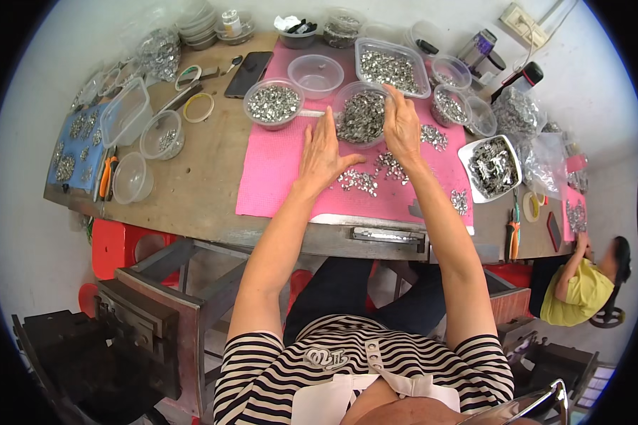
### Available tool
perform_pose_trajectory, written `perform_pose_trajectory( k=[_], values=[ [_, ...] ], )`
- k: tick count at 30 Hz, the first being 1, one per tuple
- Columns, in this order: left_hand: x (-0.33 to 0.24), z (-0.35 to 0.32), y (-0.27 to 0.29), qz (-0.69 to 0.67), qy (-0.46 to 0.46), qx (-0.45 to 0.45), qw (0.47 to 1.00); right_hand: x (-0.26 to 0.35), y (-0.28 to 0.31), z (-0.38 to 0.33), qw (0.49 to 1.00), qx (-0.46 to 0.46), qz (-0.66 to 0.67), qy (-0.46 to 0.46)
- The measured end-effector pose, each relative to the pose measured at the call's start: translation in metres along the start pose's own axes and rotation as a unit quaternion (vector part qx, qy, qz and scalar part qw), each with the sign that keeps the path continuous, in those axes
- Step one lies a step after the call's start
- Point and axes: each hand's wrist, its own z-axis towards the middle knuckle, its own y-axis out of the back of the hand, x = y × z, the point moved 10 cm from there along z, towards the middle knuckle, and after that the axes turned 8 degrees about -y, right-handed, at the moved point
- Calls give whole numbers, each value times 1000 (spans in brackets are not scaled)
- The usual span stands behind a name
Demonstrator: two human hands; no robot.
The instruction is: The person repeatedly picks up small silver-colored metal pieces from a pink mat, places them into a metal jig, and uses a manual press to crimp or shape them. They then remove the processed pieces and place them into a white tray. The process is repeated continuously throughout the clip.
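Black phone (249, 73), orange pliers (105, 178) (left edge); empty round tub (317, 74), red stool (117, 246)

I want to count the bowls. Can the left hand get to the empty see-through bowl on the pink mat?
Probably yes. The left hand rests open on the pink mat, and the empty clear bowl sits just beyond it with only bare mat between. A forward stretch looks enough.

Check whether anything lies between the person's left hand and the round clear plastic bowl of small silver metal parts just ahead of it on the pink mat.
Nothing visible: left hand sits beside the round clear plastic bowl.
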Motion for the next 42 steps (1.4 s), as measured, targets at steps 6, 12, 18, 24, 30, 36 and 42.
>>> perform_pose_trajectory(
  k=[6, 12, 18, 24, 30, 36, 42],
  values=[
    [3, -3, 2, 12, -7, -6, 1000, 0, -2, 0, 999, -30, 6, 13],
    [4, -1, 2, 1, -2, -25, 1000, 7, 6, 2, 998, -50, 14, 33],
    [2, 0, 4, -5, -14, -47, 999, 9, 10, 0, 998, -51, 4, 40],
    [2, 0, 4, -6, -15, -48, 999, 16, 16, 4, 997, -62, 1, 42],
    [1, 0, 5, -12, -11, -46, 999, 17, 16, 0, 995, -72, 4, 67],
    [0, 0, 7, -6, -16, -50, 999, 21, 23, 0, 990, -107, 21, 90],
    [-3, 2, 10, 2, -29, -57, 998, 17, 31, 1, 988, -126, 39, 85]
  ],
)
